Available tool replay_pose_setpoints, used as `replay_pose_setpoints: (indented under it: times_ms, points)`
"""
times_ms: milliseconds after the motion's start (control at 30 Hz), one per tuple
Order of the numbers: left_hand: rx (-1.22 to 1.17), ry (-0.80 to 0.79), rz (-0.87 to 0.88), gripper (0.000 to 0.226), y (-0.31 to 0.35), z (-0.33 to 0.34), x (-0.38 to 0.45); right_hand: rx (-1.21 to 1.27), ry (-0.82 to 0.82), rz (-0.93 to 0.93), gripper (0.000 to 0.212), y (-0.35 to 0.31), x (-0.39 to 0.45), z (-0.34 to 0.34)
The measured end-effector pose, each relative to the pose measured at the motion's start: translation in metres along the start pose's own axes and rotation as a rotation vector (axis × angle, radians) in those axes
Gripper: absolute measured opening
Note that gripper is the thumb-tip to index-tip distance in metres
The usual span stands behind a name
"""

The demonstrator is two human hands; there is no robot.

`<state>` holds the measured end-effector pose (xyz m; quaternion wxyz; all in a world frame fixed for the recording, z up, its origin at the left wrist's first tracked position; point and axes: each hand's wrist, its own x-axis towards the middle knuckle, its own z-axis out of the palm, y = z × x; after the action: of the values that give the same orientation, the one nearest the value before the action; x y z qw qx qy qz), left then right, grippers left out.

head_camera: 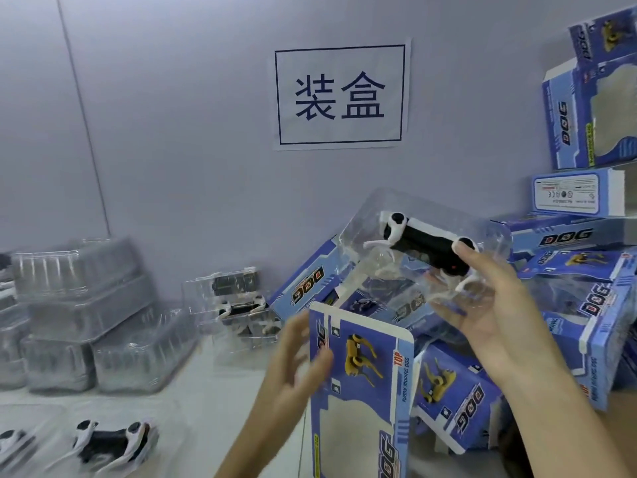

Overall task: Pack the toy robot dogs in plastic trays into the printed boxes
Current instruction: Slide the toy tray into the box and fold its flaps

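Note:
My right hand [489, 305] holds a clear plastic tray [379, 215] up in the air, thumb on its upper edge and fingers underneath. A black and white toy robot dog [427, 244] lies inside it. The tray hovers just above the open top of a blue printed box [362, 391], which stands upright in front of me. My left hand [300, 357] steadies that box at its left side, thumb on the printed front and fingers blurred behind it.
Many blue printed boxes [582, 298] are piled at the right and stacked against the wall. Empty clear trays [86, 305] are stacked at the left. More dogs in trays lie at the bottom left [110, 443] and at the back centre [238, 305].

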<state>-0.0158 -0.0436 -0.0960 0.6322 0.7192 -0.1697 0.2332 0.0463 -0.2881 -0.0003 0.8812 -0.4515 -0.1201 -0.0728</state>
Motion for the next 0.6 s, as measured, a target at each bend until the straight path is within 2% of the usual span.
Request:
replay_pose_setpoints:
  times_ms: [67,167,200,300,333,433,533,600]
  points:
    - [-0.103,-0.113,-0.117,0.063,-0.014,0.002,-0.011,0.006,-0.033,0.029,0.049,0.0,-0.002,-0.004]
    - [-0.127,-0.091,-0.079,0.061,-0.023,0.002,-0.013,0.021,-0.029,0.102,0.057,0.003,-0.005,-0.01]
    - [-0.135,-0.078,-0.075,0.06,-0.024,0.003,-0.014,0.023,-0.028,0.121,0.051,0.004,-0.005,-0.012]
    - [-0.178,-0.021,-0.091,0.056,-0.025,0.005,-0.014,0.021,-0.074,0.158,0.013,0.004,-0.005,-0.014]
    - [-0.184,-0.01,-0.096,0.056,-0.025,0.005,-0.015,-0.002,-0.096,0.163,0.013,0.005,-0.005,-0.014]
    - [-0.173,0.006,-0.079,0.06,-0.028,0.008,-0.017,-0.102,-0.122,0.158,0.039,0.001,-0.006,-0.014]
    - [-0.182,0.021,-0.053,0.065,-0.026,0.009,-0.019,-0.218,-0.192,0.147,0.044,-0.007,-0.008,-0.014]
    - [-0.192,0.01,-0.064,0.067,-0.024,0.008,-0.021,-0.296,-0.235,0.105,0.061,-0.011,-0.006,-0.014]
